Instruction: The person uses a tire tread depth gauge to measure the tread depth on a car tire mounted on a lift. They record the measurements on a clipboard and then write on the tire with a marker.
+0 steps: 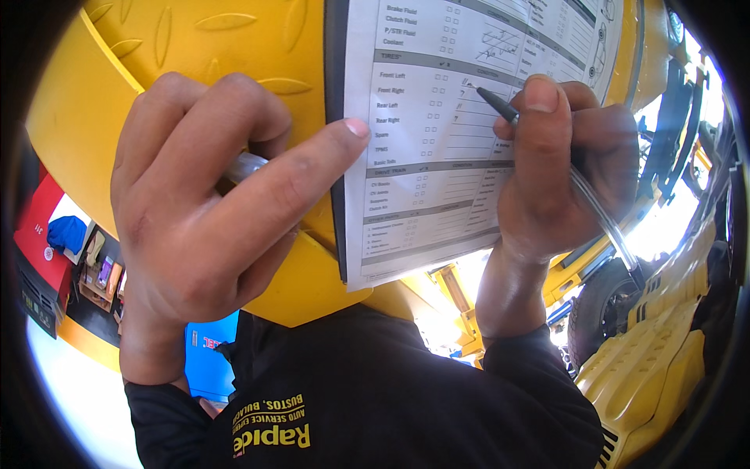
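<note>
At the printed form (445, 141), I see from afar that the fingers of the right hand (558, 160) grip a clear-barrelled pen (498, 105), its dark tip beside some handwritten marks (458, 107); whether it touches down I can't tell. The left hand (199, 203) sets its index fingertip on the form's left edge, its other fingers curled about a clear, glossy thing (247, 166), mostly hidden from me. Behind the form sits a dark board (334, 117), then a yellow embossed surface (183, 47); farther off, rightward, stands a dark tyre (584, 316)
</note>
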### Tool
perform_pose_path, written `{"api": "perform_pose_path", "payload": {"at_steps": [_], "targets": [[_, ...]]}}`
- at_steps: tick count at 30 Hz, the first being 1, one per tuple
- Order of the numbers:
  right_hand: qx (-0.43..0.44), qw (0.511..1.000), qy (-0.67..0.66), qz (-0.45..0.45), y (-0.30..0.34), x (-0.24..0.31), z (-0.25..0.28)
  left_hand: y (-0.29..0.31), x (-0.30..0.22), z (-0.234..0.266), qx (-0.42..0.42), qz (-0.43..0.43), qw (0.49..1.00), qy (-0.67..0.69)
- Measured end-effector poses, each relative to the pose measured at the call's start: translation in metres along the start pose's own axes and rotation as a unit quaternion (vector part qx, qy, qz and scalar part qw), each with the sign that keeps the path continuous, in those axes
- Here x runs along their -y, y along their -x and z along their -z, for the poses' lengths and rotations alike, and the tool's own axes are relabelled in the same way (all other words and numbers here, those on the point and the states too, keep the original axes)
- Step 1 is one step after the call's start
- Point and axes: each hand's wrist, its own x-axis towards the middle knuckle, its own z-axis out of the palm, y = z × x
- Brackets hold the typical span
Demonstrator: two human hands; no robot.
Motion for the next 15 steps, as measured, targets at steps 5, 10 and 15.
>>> {"api": "perform_pose_path", "payload": {"at_steps": [5, 10, 15], "targets": [[-0.001, 1.000, 0.005, -0.003, 0.0018, -0.0004, 0.0017, 0.0001, -0.0004, 0.0004, 0.002, 0.001, 1.000, -0.003], [0.007, 1.000, -0.008, 0.010, 0.0006, -0.0006, 0.0029, -0.0002, -0.0011, 0.0010, 0.001, 0.003, 1.000, -0.001], [-0.012, 1.000, -0.012, -0.007, 0.0012, -0.0005, 0.0020, -0.0015, -0.0021, 0.0014, 0.004, 0.003, 1.000, -0.001]]}}
